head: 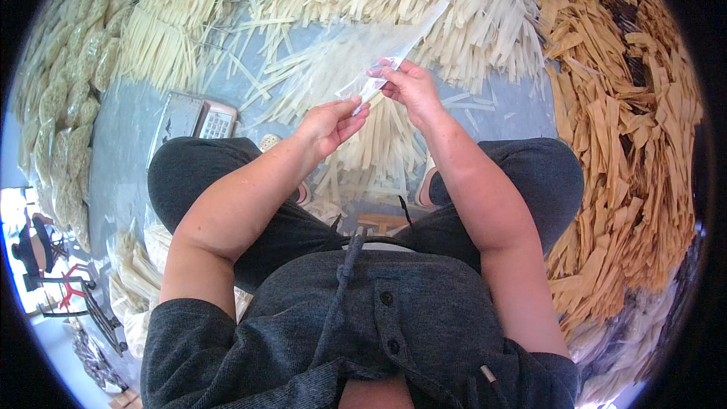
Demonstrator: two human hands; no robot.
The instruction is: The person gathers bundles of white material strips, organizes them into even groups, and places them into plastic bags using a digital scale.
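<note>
Both my hands hold a clear plastic bag [363, 51] above the floor, in front of my knees. My left hand [335, 125] pinches its near edge between thumb and fingers. To the right and a little farther out, my right hand [410, 88] grips the gathered edge near a corner, with the film stretching away to the upper right. Under the bag, partly seen through it, lie flat pale-yellow dried strips [386, 142] in a loose bunch. What the strips are made of cannot be told.
A scale with a keypad [217, 119] stands beside my left knee. Large heaps of pale strips [477, 23] lie ahead, and brown strips [602, 153] are piled at the right. Filled clear bags [62, 102] are stacked at the left. A metal-framed cart [96, 307] stands at the lower left.
</note>
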